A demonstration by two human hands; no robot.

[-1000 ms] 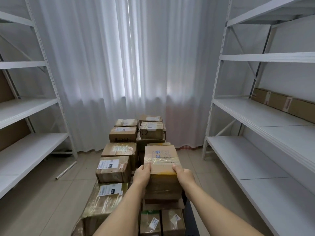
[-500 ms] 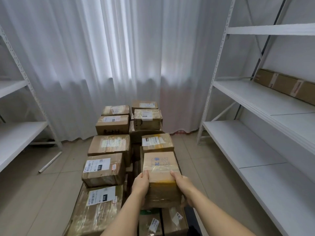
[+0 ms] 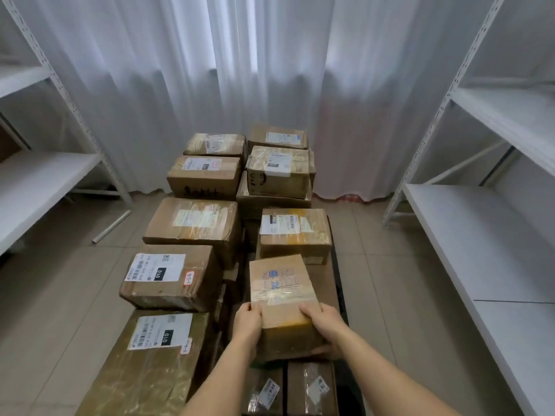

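Box [image 3: 280, 295]: between my hands, over the stack's [image 3: 195, 223] near end; its underside is hidden.
Left hand [image 3: 247, 324]: grips its near left corner.
Right hand [image 3: 326, 324]: grips its near right corner.
Writing: "010" on the parcel [image 3: 171, 277] at left; my box's blue print is too blurred to read.

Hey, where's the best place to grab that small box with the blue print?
Small box: clamp its two long sides at the near end, coming from your side, as left hand and right hand do. It's narrow, and the taped top looks slick.
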